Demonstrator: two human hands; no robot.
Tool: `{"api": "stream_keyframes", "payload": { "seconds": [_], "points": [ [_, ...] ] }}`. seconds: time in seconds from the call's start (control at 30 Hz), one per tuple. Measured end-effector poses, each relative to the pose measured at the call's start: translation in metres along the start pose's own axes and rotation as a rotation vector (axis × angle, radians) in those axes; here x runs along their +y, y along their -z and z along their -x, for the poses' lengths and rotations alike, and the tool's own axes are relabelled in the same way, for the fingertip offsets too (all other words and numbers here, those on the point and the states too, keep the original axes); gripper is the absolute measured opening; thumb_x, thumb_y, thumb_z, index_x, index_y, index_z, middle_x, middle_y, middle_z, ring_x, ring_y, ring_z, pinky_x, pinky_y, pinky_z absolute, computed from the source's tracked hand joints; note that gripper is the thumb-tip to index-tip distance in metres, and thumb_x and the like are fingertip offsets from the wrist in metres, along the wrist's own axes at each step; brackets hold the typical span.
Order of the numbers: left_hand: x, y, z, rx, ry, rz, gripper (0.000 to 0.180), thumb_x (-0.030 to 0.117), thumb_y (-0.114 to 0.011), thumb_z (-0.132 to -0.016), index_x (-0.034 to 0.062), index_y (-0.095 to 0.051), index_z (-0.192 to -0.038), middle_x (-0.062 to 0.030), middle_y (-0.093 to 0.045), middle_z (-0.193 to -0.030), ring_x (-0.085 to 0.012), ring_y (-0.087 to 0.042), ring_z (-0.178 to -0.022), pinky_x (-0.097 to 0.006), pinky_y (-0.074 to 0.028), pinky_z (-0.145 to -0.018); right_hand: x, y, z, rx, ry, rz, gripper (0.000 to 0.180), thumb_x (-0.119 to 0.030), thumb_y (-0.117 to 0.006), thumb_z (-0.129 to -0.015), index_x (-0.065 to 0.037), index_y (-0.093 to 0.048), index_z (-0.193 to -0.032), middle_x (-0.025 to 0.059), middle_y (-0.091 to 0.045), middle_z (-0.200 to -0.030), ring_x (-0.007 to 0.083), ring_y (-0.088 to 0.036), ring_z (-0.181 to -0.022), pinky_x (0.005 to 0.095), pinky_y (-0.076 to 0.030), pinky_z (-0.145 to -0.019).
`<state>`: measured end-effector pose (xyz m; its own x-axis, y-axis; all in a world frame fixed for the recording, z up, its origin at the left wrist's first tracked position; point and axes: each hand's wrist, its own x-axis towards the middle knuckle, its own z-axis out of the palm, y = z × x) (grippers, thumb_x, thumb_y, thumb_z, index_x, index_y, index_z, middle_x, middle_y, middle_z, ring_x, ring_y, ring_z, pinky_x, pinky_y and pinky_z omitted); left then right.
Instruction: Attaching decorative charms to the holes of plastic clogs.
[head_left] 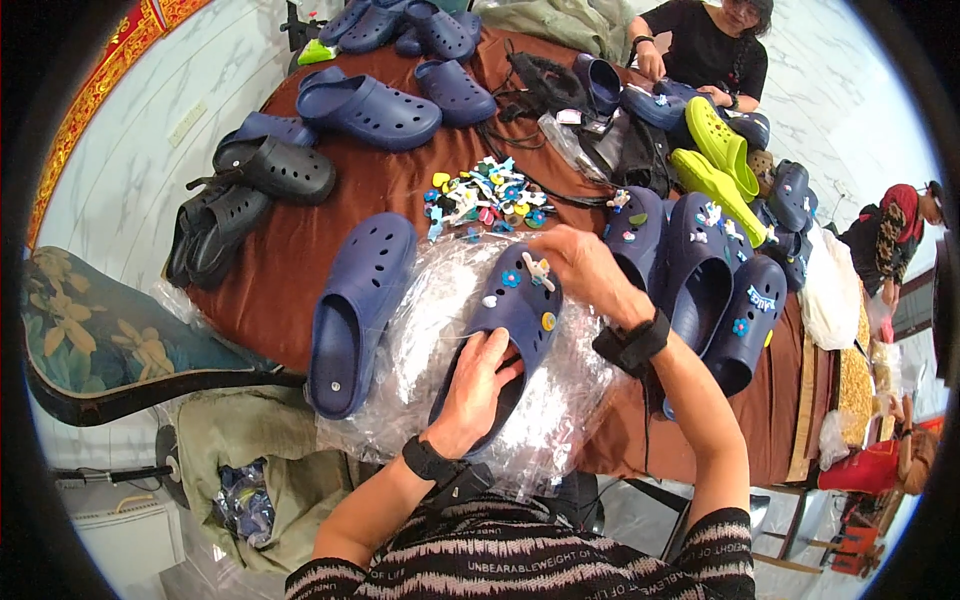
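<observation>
A navy clog (541,338) lies toe-away on crinkled clear plastic (420,340). My left hand (474,392) reaches into its foot opening, fingers under the upper, gripping it. At the toe, my right hand (585,268) is curled, fingertips pressed beside a white figure-shaped charm (538,272); the exact pinch is partly hidden. Blue flower (511,278), white heart (489,301) and round yellow (548,321) charms sit on the same upper. To the left lies an undecorated navy clog (385,262). Beyond the plastic is a pile of loose, colourful shoe charms (492,192).
Decorated navy clogs (697,285) stand close at my right, with lime-green clogs (715,185) behind. Black clogs (285,170) and plain navy clogs (370,110) line the brown cloth-covered table (270,285). Another person (700,50) handles clogs across it. A padded chair (120,330) stands left.
</observation>
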<state>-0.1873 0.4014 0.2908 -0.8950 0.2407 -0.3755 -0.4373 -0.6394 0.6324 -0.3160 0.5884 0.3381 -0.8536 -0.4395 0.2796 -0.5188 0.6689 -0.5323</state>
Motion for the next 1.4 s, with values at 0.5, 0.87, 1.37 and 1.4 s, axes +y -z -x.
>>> {"api": "stream_keyframes", "payload": {
  "seconds": [0.5,0.87,1.37,1.4],
  "points": [
    [0.093,0.073,0.066,0.403,-0.537,-0.723,0.031,0.014,-0.049,-0.1,-0.0049,-0.057,-0.122,-0.0092,-0.064,-0.104,-0.0143,-0.06,-0.095,-0.029,-0.048,-0.088,0.079,-0.048,-0.075,-0.002,-0.154,0.486,0.028,-0.004,-0.055,-0.085,-0.01,-0.065,-0.11,0.0157,-0.061,-0.11,0.0361,-0.062,-0.101,0.0464,-0.053,-0.082],
    [0.127,0.121,0.011,0.192,-0.271,-0.529,0.049,0.034,-0.047,-0.101,-0.0056,-0.052,-0.13,-0.0107,-0.06,-0.122,-0.0173,-0.056,-0.113,-0.032,-0.043,-0.098,0.091,-0.046,-0.08,-0.013,-0.163,0.495,0.018,-0.015,-0.06,-0.088,-0.01,-0.066,-0.104,0.0147,-0.063,-0.096,0.036,-0.063,-0.093,0.0457,-0.05,-0.077],
    [0.16,0.044,0.015,0.18,-0.116,-0.112,0.035,0.022,-0.051,-0.093,-0.0046,-0.062,-0.112,-0.0112,-0.067,-0.106,-0.0213,-0.066,-0.094,-0.035,-0.051,-0.089,-0.004,-0.044,-0.024,-0.224,-0.016,-0.238,0.019,-0.019,-0.055,-0.091,0.0,-0.054,-0.096,0.0231,-0.061,-0.09,0.0439,-0.058,-0.09,0.0485,-0.045,-0.074],
    [0.158,0.025,0.027,0.165,-0.152,-0.069,0.036,0.021,-0.051,-0.093,-0.0028,-0.058,-0.119,-0.013,-0.066,-0.111,-0.0239,-0.065,-0.099,-0.038,-0.051,-0.09,-0.004,-0.044,-0.022,-0.205,0.018,-0.247,0.018,-0.018,-0.055,-0.091,0.0,-0.054,-0.093,0.0242,-0.06,-0.087,0.0448,-0.058,-0.088,0.0499,-0.045,-0.073]
  ]
}}
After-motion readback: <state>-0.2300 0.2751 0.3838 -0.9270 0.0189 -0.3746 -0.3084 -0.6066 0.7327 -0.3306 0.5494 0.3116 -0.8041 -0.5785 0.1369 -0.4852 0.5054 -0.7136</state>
